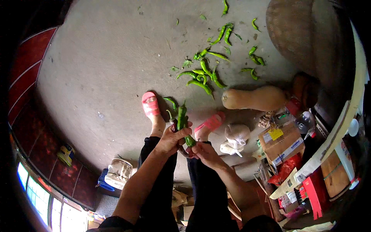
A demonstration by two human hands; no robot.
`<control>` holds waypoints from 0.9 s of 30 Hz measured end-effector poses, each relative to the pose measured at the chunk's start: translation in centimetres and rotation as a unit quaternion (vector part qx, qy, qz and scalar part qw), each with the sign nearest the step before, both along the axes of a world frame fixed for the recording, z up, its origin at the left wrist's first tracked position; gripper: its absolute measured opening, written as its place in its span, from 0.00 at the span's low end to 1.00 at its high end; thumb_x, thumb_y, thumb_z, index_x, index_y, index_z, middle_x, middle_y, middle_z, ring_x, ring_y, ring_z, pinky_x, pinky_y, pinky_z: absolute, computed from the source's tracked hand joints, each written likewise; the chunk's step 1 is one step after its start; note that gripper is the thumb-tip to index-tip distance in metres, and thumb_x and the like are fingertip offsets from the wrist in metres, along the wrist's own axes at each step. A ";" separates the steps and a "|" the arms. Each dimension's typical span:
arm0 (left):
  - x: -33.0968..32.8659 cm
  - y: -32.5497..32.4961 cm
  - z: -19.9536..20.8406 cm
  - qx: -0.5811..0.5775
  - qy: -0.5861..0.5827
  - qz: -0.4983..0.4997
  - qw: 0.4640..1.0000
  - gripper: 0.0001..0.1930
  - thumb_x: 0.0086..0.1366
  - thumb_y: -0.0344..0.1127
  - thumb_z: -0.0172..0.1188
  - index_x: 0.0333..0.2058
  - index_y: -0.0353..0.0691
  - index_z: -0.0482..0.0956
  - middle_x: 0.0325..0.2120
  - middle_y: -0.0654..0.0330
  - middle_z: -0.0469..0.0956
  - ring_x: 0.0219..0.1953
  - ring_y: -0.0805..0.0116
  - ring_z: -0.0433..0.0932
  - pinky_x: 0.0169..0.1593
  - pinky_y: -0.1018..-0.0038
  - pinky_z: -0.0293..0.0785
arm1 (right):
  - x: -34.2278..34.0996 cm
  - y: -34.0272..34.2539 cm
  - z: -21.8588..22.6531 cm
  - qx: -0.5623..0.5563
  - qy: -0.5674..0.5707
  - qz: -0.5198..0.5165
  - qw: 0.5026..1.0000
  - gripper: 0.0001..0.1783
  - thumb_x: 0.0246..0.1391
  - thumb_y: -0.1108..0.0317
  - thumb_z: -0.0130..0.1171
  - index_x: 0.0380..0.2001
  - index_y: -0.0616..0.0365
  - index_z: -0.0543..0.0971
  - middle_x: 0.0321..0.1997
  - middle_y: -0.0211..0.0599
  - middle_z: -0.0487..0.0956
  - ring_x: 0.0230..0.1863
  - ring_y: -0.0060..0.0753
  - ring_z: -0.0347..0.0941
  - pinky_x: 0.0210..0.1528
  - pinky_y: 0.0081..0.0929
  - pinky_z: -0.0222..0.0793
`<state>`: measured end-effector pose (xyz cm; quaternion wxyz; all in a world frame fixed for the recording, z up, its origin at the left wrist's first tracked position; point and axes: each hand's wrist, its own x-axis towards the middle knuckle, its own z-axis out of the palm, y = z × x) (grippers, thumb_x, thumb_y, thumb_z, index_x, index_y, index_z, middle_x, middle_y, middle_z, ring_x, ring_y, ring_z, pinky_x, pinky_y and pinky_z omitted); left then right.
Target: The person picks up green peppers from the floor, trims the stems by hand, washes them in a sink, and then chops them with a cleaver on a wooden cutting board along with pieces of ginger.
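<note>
Concrete floor [96,69] with a butternut squash [253,98] at right and scattered green chillies [201,73] beyond the pink sandals [150,104]. Both hands meet over the knees: the left hand [172,139] clasps a bunch of long green peppers [182,121], long axis pointing away from the body; the right hand [205,151] pinches their lower end.

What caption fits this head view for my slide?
Both hands, left hand and right hand, hold green peppers above pink sandals, more peppers scattered on the floor.
</note>
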<state>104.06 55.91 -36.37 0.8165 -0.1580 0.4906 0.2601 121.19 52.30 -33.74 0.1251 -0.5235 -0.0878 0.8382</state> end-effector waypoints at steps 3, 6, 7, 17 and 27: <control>0.6 0.0 1.9 0.012 0.068 0.025 0.997 0.12 0.55 0.29 0.62 0.39 0.41 0.74 0.24 0.69 0.74 0.17 0.83 0.61 0.20 0.85 0.54 | -0.9 -0.6 0.5 -0.053 -0.061 -0.061 0.995 0.19 0.58 0.52 0.50 0.23 0.57 0.71 0.22 0.23 0.66 0.23 0.16 0.58 0.27 0.18 0.55; 0.8 -0.1 2.6 0.096 0.130 -0.042 0.986 0.09 0.56 0.28 0.59 0.37 0.39 0.74 0.24 0.69 0.74 0.19 0.81 0.66 0.22 0.83 0.60 | -1.1 -1.4 0.2 0.038 -0.036 -0.099 0.994 0.18 0.60 0.55 0.48 0.24 0.58 0.71 0.22 0.22 0.67 0.24 0.14 0.59 0.26 0.15 0.56; 0.9 0.8 3.8 0.157 0.183 -0.091 0.966 0.09 0.55 0.28 0.60 0.36 0.37 0.75 0.25 0.65 0.76 0.23 0.77 0.72 0.27 0.78 0.69 | -1.0 -1.1 0.3 0.062 -0.066 -0.042 0.995 0.19 0.60 0.56 0.47 0.23 0.59 0.71 0.19 0.23 0.65 0.23 0.15 0.59 0.26 0.16 0.57; 3.1 -2.9 1.1 0.179 0.409 -0.075 0.892 0.04 0.57 0.24 0.59 0.30 0.38 0.72 0.23 0.69 0.72 0.26 0.82 0.69 0.30 0.82 0.67 | 6.6 3.2 -13.5 0.288 -0.363 0.292 0.837 0.12 0.53 0.62 0.54 0.26 0.61 0.77 0.21 0.41 0.75 0.23 0.38 0.71 0.29 0.32 0.65; 4.3 -2.7 -1.0 0.104 0.342 -0.171 0.918 0.04 0.55 0.24 0.58 0.27 0.37 0.72 0.21 0.69 0.71 0.24 0.83 0.68 0.29 0.82 0.67 | 8.1 14.4 -30.4 0.352 -0.486 0.254 0.759 0.10 0.49 0.60 0.55 0.30 0.54 0.75 0.31 0.46 0.77 0.38 0.50 0.74 0.38 0.42 0.69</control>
